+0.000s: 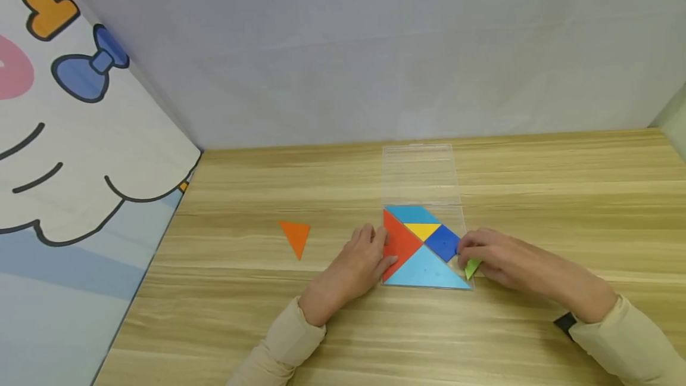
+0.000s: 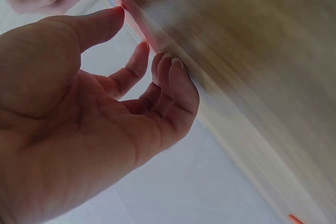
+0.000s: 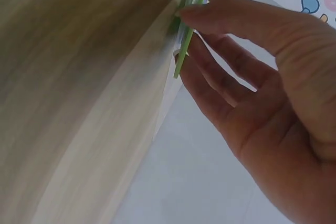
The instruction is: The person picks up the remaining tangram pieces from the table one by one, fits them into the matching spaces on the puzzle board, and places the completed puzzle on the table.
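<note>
A shallow clear plastic case (image 1: 420,174) lies unfolded on the table, its near half filled with flat tangram pieces. Among them are a red triangle (image 1: 399,240), a large light-blue triangle (image 1: 426,270), a dark-blue square (image 1: 443,243), a small yellow triangle (image 1: 422,230) and a blue piece (image 1: 414,214) along the top. My left hand (image 1: 358,264) rests at the case's left edge, thumb and fingertips touching the red triangle, fingers loosely bent. At the right edge my right hand (image 1: 501,258) pinches a green tangram piece (image 3: 185,51) between thumb and fingers; they partly hide its shape.
An orange triangle (image 1: 297,237) lies apart on the wooden table (image 1: 230,314), left of my left hand. Beside my right sleeve sits a small dark object (image 1: 564,323), partly covered. A pale backdrop (image 1: 375,64) stands behind, with a cartoon-printed panel (image 1: 155,153) at the left.
</note>
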Available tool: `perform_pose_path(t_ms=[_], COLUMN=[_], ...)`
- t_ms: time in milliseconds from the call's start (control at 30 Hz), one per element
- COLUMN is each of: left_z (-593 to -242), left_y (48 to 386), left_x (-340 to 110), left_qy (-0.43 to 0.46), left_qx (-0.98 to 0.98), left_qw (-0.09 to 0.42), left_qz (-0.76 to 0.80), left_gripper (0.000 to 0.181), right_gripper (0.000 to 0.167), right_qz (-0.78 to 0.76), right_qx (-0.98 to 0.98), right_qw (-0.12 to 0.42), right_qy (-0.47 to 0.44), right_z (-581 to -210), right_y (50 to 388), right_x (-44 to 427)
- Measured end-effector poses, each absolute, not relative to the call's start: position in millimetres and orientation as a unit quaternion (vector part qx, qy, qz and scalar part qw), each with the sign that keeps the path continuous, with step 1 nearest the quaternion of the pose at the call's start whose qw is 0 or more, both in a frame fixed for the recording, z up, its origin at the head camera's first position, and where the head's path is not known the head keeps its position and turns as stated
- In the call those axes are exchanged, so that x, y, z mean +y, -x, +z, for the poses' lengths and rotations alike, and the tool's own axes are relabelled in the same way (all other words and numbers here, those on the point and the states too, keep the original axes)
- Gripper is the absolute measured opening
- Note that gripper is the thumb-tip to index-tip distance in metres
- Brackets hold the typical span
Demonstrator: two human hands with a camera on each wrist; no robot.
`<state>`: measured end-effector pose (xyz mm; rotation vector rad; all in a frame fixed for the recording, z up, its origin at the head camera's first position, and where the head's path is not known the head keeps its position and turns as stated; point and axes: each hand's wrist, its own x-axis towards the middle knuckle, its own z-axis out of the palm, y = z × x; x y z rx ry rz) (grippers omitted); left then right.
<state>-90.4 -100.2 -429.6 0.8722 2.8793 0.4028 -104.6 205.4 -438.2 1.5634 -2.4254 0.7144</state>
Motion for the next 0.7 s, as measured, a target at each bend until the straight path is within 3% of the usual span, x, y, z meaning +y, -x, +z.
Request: perform_pose_path(t_ms=[700], left_z=[-430.1], left_y=[90.5], left_x=[-100.2], left_qy=[-0.289], left_qx=[0.947], left_qw=[0.052], left_qz=[0.132], left_gripper=[0.032], right_gripper=[0.039], right_qz=[0.249], right_qx=[-0.820], right_qw=[0.077], right_qy=[-0.509], right_z=[-440.6], right_y=[100.8], right_x=[206.2])
